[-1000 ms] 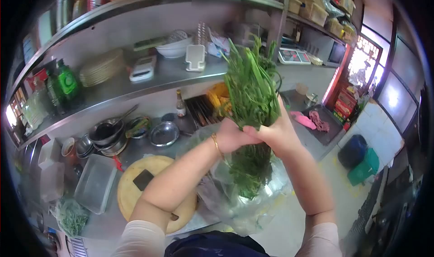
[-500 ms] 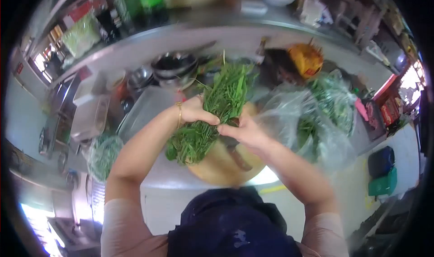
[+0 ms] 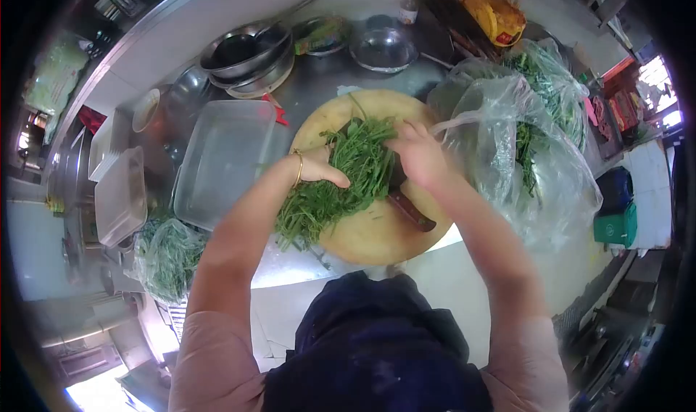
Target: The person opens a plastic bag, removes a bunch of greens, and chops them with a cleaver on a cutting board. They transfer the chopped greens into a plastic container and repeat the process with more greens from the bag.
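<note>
A bunch of leafy greens (image 3: 362, 162) lies across the round wooden cutting board (image 3: 341, 245), its lower left part spilling over the rim. My left hand (image 3: 324, 169) is closed around the left side of the bunch, thumb on top, other fingers hidden by leaves. At the upper right edge of the greens, my right hand (image 3: 420, 154) has its fingers bent against the stems and leaves. A knife (image 3: 413, 212) rests on the board to the right, its dark handle toward me and its blade partly covered by greens and my right hand.
A clear plastic tub (image 3: 225, 162) stands left of the board. Stacked metal pans (image 3: 246, 53) and a metal bowl (image 3: 383, 49) are behind. Plastic bags of greens (image 3: 507, 122) fill the right side, and another bag (image 3: 170, 260) sits at the front left.
The greens have come down from above the board onto it. My hands, close together before, have moved apart, the right one to the upper right. The view has tilted down.
</note>
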Motion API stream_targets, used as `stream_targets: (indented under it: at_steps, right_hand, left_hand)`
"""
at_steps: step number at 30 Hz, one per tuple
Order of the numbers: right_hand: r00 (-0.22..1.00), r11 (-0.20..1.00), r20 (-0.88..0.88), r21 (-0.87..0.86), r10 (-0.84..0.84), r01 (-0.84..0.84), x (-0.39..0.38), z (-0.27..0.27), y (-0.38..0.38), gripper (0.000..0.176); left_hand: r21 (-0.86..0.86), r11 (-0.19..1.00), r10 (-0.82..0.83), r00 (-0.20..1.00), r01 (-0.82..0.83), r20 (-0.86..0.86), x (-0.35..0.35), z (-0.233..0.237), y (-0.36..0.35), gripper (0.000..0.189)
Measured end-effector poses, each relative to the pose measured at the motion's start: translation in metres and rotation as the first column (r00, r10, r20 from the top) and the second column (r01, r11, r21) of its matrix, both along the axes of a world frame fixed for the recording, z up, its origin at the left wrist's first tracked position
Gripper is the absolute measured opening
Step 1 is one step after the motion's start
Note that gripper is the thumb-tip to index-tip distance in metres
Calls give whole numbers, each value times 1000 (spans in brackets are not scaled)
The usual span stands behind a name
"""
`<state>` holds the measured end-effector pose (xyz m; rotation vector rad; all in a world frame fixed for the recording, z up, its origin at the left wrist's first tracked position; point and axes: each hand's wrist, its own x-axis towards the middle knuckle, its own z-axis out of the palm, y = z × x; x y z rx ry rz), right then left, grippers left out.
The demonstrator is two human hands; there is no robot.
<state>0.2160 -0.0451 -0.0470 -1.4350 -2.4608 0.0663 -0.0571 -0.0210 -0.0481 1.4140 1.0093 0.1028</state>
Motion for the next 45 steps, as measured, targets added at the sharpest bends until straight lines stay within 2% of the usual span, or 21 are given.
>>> stream_targets:
  at_steps: [1, 3, 5, 8, 12, 13, 15, 17, 19, 21, 24, 27, 28, 30, 32, 33, 35, 38, 41, 44, 45]
  right_hand:
    - [996, 997, 88, 63, 35, -41, 0, -9, 4, 26]
    - [973, 996, 212, -11, 92, -92, 6, -15, 10, 28]
    - [943, 985, 291, 17, 160, -172, 20, -12, 12, 29]
    - [934, 934, 232, 169, 272, -314, 54, 18, 4, 27]
    - [955, 950, 99, 122, 278, -289, 104, 65, -1, 24]
    - [966, 960, 24, 110, 258, -259, 112, 85, -5, 23]
    - [973, 977, -99, 32, 211, -209, 130, 114, -8, 23]
    - [970, 980, -193, -101, 149, -171, 147, 131, -7, 24]
    - [879, 912, -477, -358, 4, -198, 158, 128, -5, 18]
    - [645, 699, -713, -609, -276, -374, 156, 127, -4, 19]
    - [496, 557, -749, -661, -440, -503, 147, 134, -5, 23]
    - [420, 410, -695, -698, -583, -587, 134, 129, -2, 21]
    - [420, 366, -671, -710, -611, -602, 127, 127, 0, 21]
    - [507, 444, -686, -726, -522, -525, 109, 120, 9, 21]
    - [569, 486, -690, -722, -447, -493, 84, 116, 16, 19]
    - [566, 505, -718, -691, -404, -517, 71, 114, 21, 20]
    - [557, 541, -772, -623, -306, -566, 51, 107, 27, 20]
    - [508, 744, -820, -507, -263, -435, 34, 72, 21, 15]
    - [869, 933, -424, -126, 255, -336, 45, 19, -1, 12]
    - [951, 933, -45, -185, 306, -309, 35, -7, -11, 18]
    - [955, 935, -62, -193, 291, -298, 32, -11, -12, 19]
  left_hand:
    - [-38, 999, 12, 1000, -12, -1, 1, 3, -1, 65]
    - [-107, 993, 38, 999, -39, -9, 4, 14, -3, 63]
    - [-71, 997, 31, 999, -32, -16, 3, 14, -3, 64]
    - [-9, 1000, 13, 997, -13, -76, 6, 19, -2, 68]
    - [213, 977, 12, 978, 33, -208, 15, 18, 4, 80]
    - [257, 960, -9, 933, 107, -359, 24, 20, 6, 86]
    - [308, 913, -12, 774, 266, -633, 50, 32, 8, 97]
    - [374, 887, 34, 768, 271, -639, 60, 21, 3, 115]
    - [323, 901, 12, 728, 289, -685, 66, 16, 7, 120]
    - [348, 907, 44, 769, 237, -638, 61, 21, 6, 124]
    - [525, 812, 169, 758, 255, -630, 58, 34, -7, 115]
    - [579, 814, 236, 932, -34, -276, 51, 64, -8, 100]
    - [738, 652, 342, 937, -177, -78, 48, 66, -6, 80]
    - [796, 449, 523, 841, -407, 135, 61, 109, -18, 64]
    - [985, 146, 412, 911, -94, 26, 90, 144, -33, 56]
    - [989, 129, 363, 926, 66, -109, 109, 157, -44, 52]
    - [942, 234, 348, 884, 240, -312, 117, 131, -40, 44]
    - [836, 546, 490, 790, 52, -369, 94, 91, -32, 41]
    - [758, 568, 632, 760, -321, -152, 72, 65, -61, 33]
    - [545, 635, 590, 799, -547, 114, 72, 20, -94, 27]
    - [387, 706, 619, 782, -593, 69, 76, 15, -103, 27]
